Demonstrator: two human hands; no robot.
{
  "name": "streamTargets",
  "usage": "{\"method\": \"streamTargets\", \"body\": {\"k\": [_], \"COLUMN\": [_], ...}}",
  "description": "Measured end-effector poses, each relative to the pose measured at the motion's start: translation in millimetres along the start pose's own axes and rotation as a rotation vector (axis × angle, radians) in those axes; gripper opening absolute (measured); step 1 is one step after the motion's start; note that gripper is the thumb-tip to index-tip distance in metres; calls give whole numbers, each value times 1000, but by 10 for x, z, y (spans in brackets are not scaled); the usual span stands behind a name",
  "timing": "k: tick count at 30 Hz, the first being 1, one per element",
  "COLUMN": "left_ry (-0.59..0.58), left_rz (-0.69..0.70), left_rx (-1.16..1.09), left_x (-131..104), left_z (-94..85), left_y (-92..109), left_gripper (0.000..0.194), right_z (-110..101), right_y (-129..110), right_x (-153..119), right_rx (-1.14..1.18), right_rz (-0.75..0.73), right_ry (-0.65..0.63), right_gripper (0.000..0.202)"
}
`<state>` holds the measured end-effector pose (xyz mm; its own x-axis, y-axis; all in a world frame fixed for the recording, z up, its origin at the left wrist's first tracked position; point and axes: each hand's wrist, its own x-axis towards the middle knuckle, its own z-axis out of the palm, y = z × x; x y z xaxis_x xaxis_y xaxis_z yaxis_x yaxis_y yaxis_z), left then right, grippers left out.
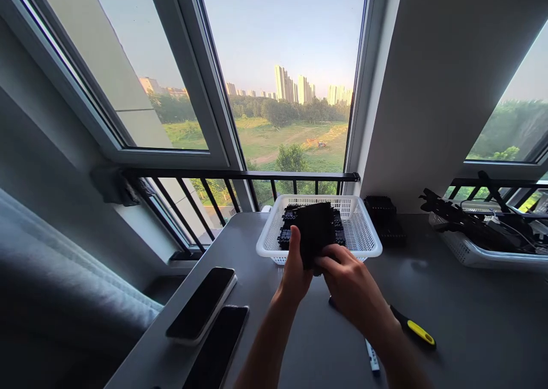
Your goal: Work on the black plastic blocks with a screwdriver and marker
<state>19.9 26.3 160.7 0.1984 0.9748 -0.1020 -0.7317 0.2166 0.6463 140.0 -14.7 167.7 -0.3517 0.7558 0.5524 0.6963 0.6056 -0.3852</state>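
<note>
A flat black piece (315, 229), roughly rectangular, is held up in front of the white basket (370, 237); its kind cannot be made out. My left hand (294, 269) grips its left side, thumb pointing up along the edge. At the lower right corner, my right hand (342, 269) has its fingers closed on the same piece. Behind it, several black plastic parts (286, 235) lie in the basket. Under my right forearm is a tool with a black and yellow handle (417, 331), partly hidden, along with a white pen or marker (372, 357).
Two phones (203, 303) lie on the grey table (462, 320) at the left. Black parts (383, 220) are stacked right of the basket. Another white basket (475, 252) with black items and cables stands farther right. A black railing (257, 175) and window border the back.
</note>
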Motion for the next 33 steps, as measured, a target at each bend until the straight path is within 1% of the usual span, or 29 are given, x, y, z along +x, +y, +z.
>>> {"method": "streamTargets", "body": {"k": [2, 5, 7, 9, 13, 17, 21, 24, 26, 30, 31, 33], "left_ry": [5, 27, 50, 65, 63, 60, -8, -36, -34, -37, -45, -73], "left_rz": [16, 22, 26, 36, 44, 34, 70, 57, 47, 93, 84, 36], "left_rx": [-11, 0, 22, 39, 37, 66, 64, 54, 47, 22, 21, 28], "left_x": [6, 21, 32, 40, 44, 53, 70, 88, 105, 129, 127, 112], "left_z": [1, 8, 14, 17, 1, -32, -32, -30, -39, -59, -59, -48], "left_y": [-8, -24, -27, -22, -16, -55, -93, -92, -77, -48, -52, -82], "left_gripper": [59, 65, 68, 67, 62, 63, 65, 67, 66, 61, 61, 62], "right_z": [1, 46, 95, 138, 167, 149, 145, 130, 102, 41, 39, 55], "right_y": [-17, -9, 12, 31, 31, 7, 26, 51, 53, 14, 3, -13], "right_x": [-4, 3, 14, 25, 22, -7, -20, -20, -19, -7, -1, 12], "right_rx": [29, 92, 94, 65, 48, 56, 30, 13, 56, 251, 289, 325], "right_rz": [-12, -35, -44, -34, 54, 168, 249, 295, 309, 309, 310, 312], "right_ry": [-17, 1, 21, 27, 26, 18, 30, 48, 91, 297, 329, 350], "right_gripper": [31, 33, 33, 35, 38, 38, 36, 33, 31, 23, 21, 20]}}
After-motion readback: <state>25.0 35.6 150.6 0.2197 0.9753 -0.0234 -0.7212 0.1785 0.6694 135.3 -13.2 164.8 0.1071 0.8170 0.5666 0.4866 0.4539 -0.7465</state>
